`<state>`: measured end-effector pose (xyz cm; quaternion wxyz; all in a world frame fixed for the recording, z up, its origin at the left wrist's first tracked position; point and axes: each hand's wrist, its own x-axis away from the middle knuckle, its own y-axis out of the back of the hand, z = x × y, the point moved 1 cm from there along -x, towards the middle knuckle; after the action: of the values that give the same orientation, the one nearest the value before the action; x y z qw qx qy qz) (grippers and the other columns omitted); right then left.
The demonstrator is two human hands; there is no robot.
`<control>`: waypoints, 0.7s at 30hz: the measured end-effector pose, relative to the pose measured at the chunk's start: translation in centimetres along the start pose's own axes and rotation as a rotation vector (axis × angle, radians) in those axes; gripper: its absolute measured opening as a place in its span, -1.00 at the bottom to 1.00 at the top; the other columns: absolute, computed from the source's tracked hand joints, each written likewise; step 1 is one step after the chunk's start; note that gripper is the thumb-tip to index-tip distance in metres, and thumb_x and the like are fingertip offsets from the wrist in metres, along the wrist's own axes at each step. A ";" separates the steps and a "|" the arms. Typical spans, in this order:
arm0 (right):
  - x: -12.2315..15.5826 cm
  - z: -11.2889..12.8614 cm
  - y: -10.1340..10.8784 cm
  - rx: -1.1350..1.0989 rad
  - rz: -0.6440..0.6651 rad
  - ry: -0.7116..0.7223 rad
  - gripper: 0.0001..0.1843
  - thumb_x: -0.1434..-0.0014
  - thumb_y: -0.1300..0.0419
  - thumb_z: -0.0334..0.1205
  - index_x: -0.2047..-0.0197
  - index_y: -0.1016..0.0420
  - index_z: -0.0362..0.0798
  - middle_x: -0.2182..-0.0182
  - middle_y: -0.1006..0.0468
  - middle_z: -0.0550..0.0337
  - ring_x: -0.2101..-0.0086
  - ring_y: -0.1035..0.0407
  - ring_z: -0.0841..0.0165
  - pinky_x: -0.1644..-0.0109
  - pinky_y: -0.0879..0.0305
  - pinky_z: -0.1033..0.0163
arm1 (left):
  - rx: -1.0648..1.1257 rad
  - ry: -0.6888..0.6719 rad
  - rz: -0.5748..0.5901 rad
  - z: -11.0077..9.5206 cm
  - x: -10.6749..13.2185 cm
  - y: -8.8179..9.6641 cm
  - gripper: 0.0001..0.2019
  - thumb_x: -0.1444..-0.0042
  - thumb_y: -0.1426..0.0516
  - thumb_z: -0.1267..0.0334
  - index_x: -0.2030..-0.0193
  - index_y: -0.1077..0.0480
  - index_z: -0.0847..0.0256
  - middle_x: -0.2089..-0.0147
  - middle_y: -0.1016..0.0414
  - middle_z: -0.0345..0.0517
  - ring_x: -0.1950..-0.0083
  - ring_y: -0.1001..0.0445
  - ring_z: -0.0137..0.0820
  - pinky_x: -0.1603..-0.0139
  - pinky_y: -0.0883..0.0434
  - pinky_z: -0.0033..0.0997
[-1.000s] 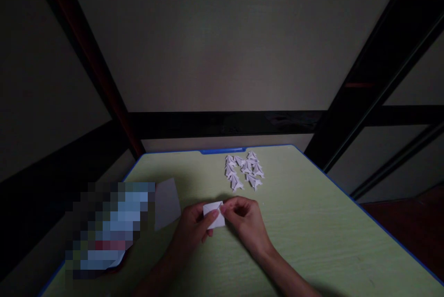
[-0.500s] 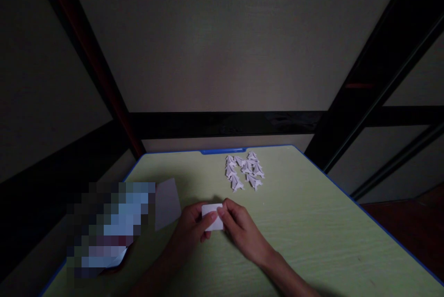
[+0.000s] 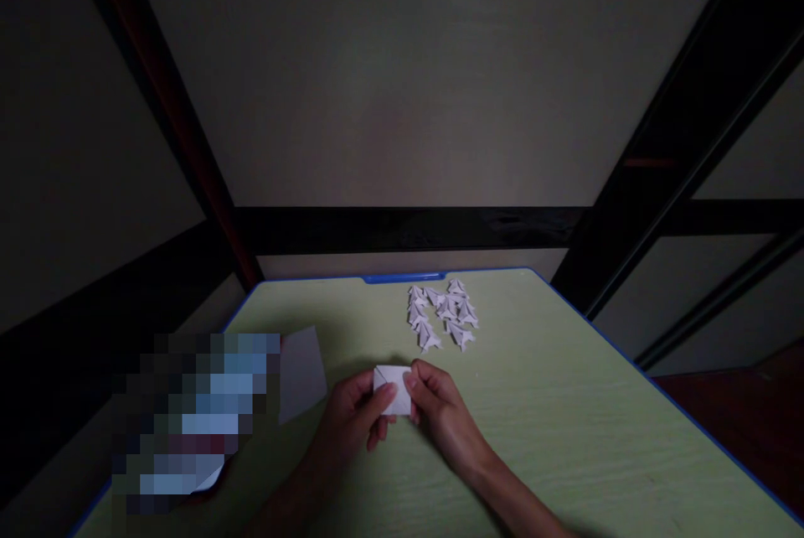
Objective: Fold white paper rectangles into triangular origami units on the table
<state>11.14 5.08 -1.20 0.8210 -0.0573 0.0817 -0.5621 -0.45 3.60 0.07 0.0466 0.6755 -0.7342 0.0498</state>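
Note:
A small folded square of white paper (image 3: 397,400) is pinched between my two hands, above the near middle of the table. My left hand (image 3: 352,414) grips its left side, thumb on top and fingers curled underneath. At the right edge, my right hand (image 3: 436,400) holds it between thumb and fingers. A diagonal crease line shows near the paper's upper left corner. Beyond the hands lie several small folded white paper figures (image 3: 447,307), pointed at one end and grouped close together.
A flat white sheet of paper (image 3: 302,375) lies left of my hands. Beside it stands a device with a lit, pixelated screen (image 3: 213,404). The pale green table (image 3: 565,412) has a blue rim and meets a panelled wall (image 3: 408,102) at the back.
The folded paper and both hands have shifted slightly right. Its upper face now shows a diagonal crease line, where it looked plain before. My right thumb has moved toward the right edge.

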 end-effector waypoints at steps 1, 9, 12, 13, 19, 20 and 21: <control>-0.1 0.0 0.0 0.003 0.002 0.002 -0.62 -0.03 0.03 -0.01 0.64 -0.10 -0.10 0.70 -0.14 0.33 0.63 -0.05 0.52 0.55 0.05 0.39 | 0.012 -0.002 0.004 -0.1 0.0 0.0 -0.71 0.20 -0.08 0.07 0.62 -0.27 0.31 0.78 -0.20 -0.32 0.76 -0.07 -0.62 0.76 -0.02 -0.62; 0.0 0.4 0.0 0.005 0.022 -0.015 -0.69 0.06 -0.11 -0.10 0.62 -0.13 -0.12 0.72 -0.13 0.37 0.64 -0.02 0.54 0.57 0.12 0.40 | 0.076 -0.016 0.003 0.0 -0.2 0.3 -0.81 0.19 -0.10 0.19 0.58 -0.31 0.33 0.73 -0.24 -0.30 0.71 -0.15 -0.60 0.71 -0.11 -0.61; -0.2 0.0 0.5 -0.071 0.009 -0.044 -0.68 0.10 -0.14 -0.15 0.67 -0.11 -0.12 0.74 -0.13 0.37 0.67 0.01 0.57 0.60 0.18 0.40 | 0.160 -0.036 -0.012 -0.2 -0.2 0.7 -0.82 0.26 -0.14 0.30 0.43 -0.33 0.30 0.59 -0.36 -0.25 0.58 -0.28 -0.52 0.62 -0.21 -0.59; -0.3 -0.1 0.7 -0.089 -0.001 -0.040 -0.68 0.12 -0.15 -0.17 0.69 -0.10 -0.12 0.75 -0.13 0.38 0.68 0.03 0.57 0.61 0.20 0.40 | 0.184 -0.039 -0.023 -0.3 -0.2 0.9 -0.79 0.28 -0.14 0.32 0.40 -0.32 0.28 0.55 -0.37 -0.24 0.55 -0.30 -0.51 0.60 -0.22 -0.58; -0.6 0.1 0.8 -0.118 -0.039 -0.042 -0.76 0.16 -0.19 -0.23 0.66 -0.21 -0.14 0.76 -0.22 0.35 0.69 -0.04 0.56 0.60 0.13 0.40 | 0.138 -0.081 -0.055 0.1 -0.6 1.3 -0.86 0.22 -0.11 0.31 0.44 -0.30 0.28 0.60 -0.32 -0.27 0.60 -0.29 -0.53 0.64 -0.22 -0.59; -0.6 0.1 0.7 -0.137 -0.054 -0.037 -0.77 0.17 -0.19 -0.23 0.65 -0.22 -0.15 0.75 -0.22 0.35 0.68 -0.06 0.56 0.59 0.11 0.40 | 0.119 -0.101 -0.051 0.2 -0.7 1.3 -0.87 0.22 -0.11 0.31 0.45 -0.29 0.28 0.62 -0.31 -0.28 0.61 -0.28 -0.53 0.65 -0.23 -0.59; -0.7 0.1 0.7 -0.157 -0.066 -0.034 -0.78 0.16 -0.19 -0.23 0.64 -0.23 -0.14 0.74 -0.23 0.35 0.67 -0.07 0.55 0.58 0.10 0.40 | 0.101 -0.123 -0.047 0.2 -0.7 1.3 -0.86 0.22 -0.11 0.31 0.45 -0.28 0.28 0.62 -0.31 -0.28 0.61 -0.28 -0.54 0.66 -0.23 -0.59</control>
<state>11.57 5.97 -1.19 0.7963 -0.1338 0.1098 -0.5796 -1.68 4.34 -0.26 -0.0318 0.6958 -0.7162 0.0441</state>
